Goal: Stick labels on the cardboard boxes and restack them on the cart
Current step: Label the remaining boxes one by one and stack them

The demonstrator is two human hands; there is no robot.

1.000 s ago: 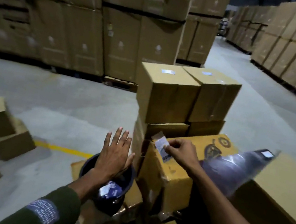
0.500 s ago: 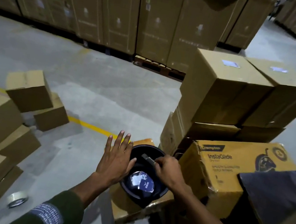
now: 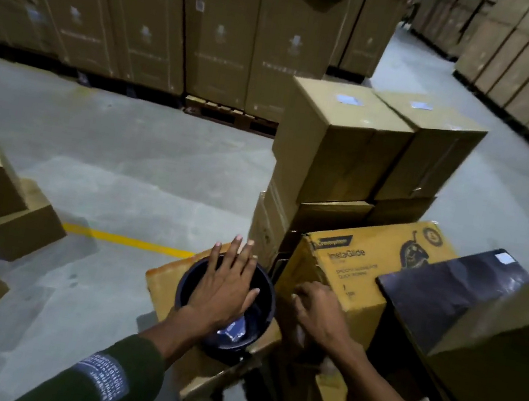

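Right hand (image 3: 318,309) has left the black bowl (image 3: 260,307) for the yellow printed box (image 3: 361,278), fingers curled, grip content indiscernible; left hand (image 3: 225,287) remains spread flat over the bowl; labelling likely imminent.

Only one view is given, taken from the person's head. It is directed forward and down, close above the stacked boxes (image 3: 341,143), with the warehouse floor (image 3: 118,149) seen beyond.
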